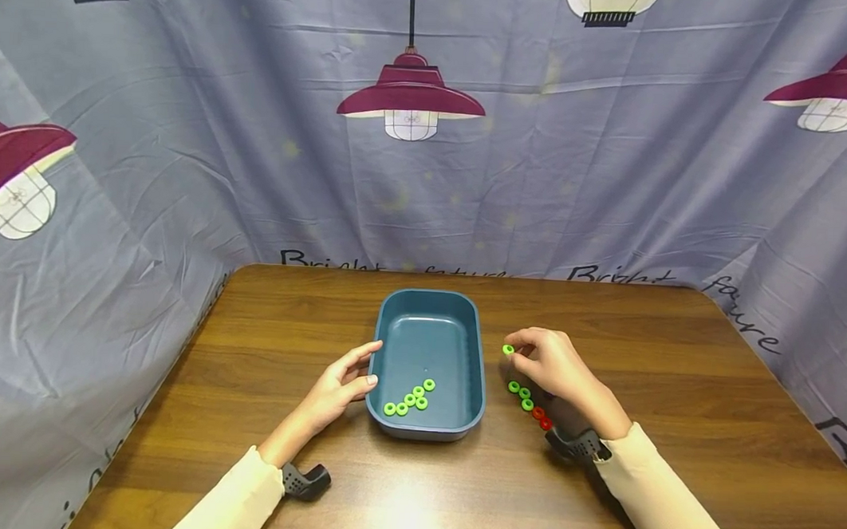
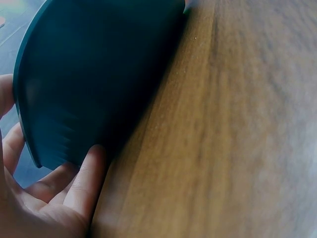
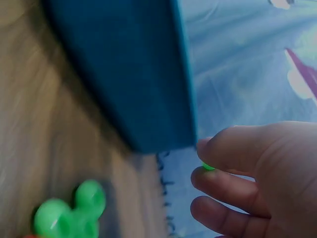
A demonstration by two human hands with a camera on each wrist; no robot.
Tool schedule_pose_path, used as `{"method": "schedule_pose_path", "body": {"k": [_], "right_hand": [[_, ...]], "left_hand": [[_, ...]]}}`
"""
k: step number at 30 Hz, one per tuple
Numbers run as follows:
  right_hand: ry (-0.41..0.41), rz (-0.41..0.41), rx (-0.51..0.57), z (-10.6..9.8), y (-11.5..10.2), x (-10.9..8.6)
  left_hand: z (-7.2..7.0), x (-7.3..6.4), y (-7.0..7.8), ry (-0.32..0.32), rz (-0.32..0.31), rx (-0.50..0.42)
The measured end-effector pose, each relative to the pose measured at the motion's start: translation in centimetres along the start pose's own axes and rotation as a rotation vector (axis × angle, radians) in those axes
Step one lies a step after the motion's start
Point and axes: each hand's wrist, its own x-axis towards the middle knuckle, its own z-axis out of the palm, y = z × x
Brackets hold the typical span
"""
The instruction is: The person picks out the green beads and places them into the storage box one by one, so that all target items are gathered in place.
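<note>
A blue rectangular tray (image 1: 425, 432) stands on the wooden table, with several small green rings (image 1: 418, 391) scattered over the near left part of its floor. My left hand (image 1: 338, 384) rests against the tray's left side, its fingers along the outer wall and the thumb at the rim. To the right of the tray, my right hand (image 1: 551, 363) pinches a green ring (image 3: 208, 167) between thumb and index finger, above the table. Below that hand, three green rings (image 1: 524, 393) and two red rings (image 1: 539, 413) lie in a slanting row, close to the wrist.
Each wrist wears a black strapped device, the left one (image 1: 304, 482) and the right one (image 1: 575, 446). Behind the brown table (image 1: 306, 306) hangs a grey curtain (image 1: 280, 129) printed with lamps and lettering. Light glares off the table's near middle.
</note>
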Motion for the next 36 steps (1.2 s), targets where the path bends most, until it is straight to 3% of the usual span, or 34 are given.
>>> {"method": "schedule_pose_path", "body": {"k": [11,18,36], "right_hand": [[-0.003,-0.059,0.098,0.9,-4.1,2.5],[-0.070,-0.136,0.126,2.2,-6.6,3.7],[-0.245,-0.182,-0.027,5.5,-8.5,4.4]], "left_hand": [[0.0,-0.1,-0.1,-0.001,-0.006,0.001],[0.0,0.0,0.0,0.002,-0.010,0.001],[0.1,0.0,0.0,0.005,-0.017,0.013]]}}
